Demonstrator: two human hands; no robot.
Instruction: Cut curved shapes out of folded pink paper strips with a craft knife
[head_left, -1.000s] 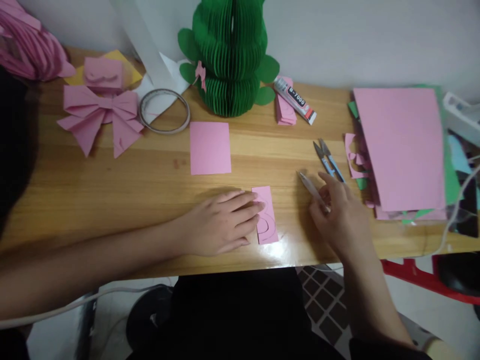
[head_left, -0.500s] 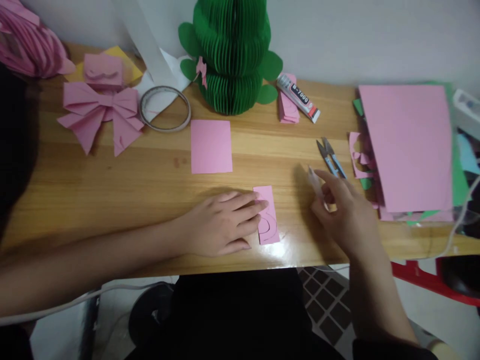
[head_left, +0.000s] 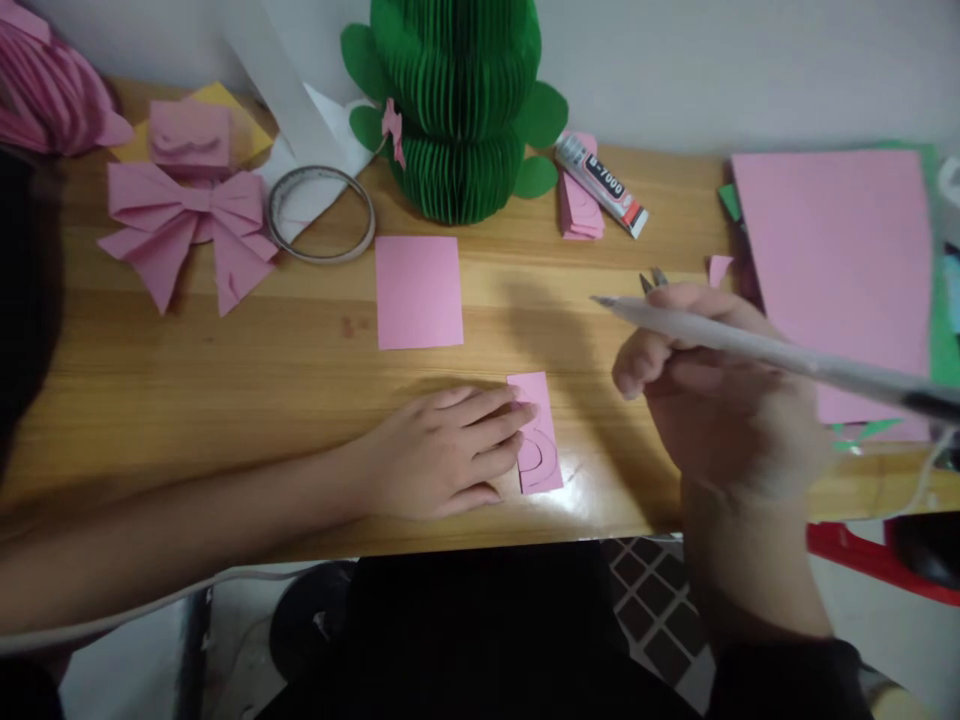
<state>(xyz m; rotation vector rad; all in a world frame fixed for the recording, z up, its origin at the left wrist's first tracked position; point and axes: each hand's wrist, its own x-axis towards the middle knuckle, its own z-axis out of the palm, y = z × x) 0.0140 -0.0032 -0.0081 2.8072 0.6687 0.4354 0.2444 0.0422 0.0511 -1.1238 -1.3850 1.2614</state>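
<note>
My left hand [head_left: 457,450] lies flat on the table, fingers apart, its fingertips on the left edge of a small pink paper strip [head_left: 541,462]. Dark curved lines are drawn on that strip. To the right, my right hand [head_left: 720,400] is raised above the table, closed around a pen [head_left: 735,340] with a whitish barrel. The pen's tip points left, and the tip touches nothing. Behind this hand, the blades of small thread snips [head_left: 654,280] peek out; their handles are hidden. A pink paper square [head_left: 420,293] lies beyond my left hand.
A green honeycomb paper figure [head_left: 457,130] stands at the back. Left of it are a tape roll [head_left: 321,258] and a pink paper bow [head_left: 191,215]. A glue tube [head_left: 602,185] rests on folded pink paper [head_left: 579,215]. Pink sheets [head_left: 840,270] are stacked at right.
My right hand has lifted the pen higher and turned it; the long barrel now shows, pointing left. The hand now covers most of the snips. My left hand stays on the strip.
</note>
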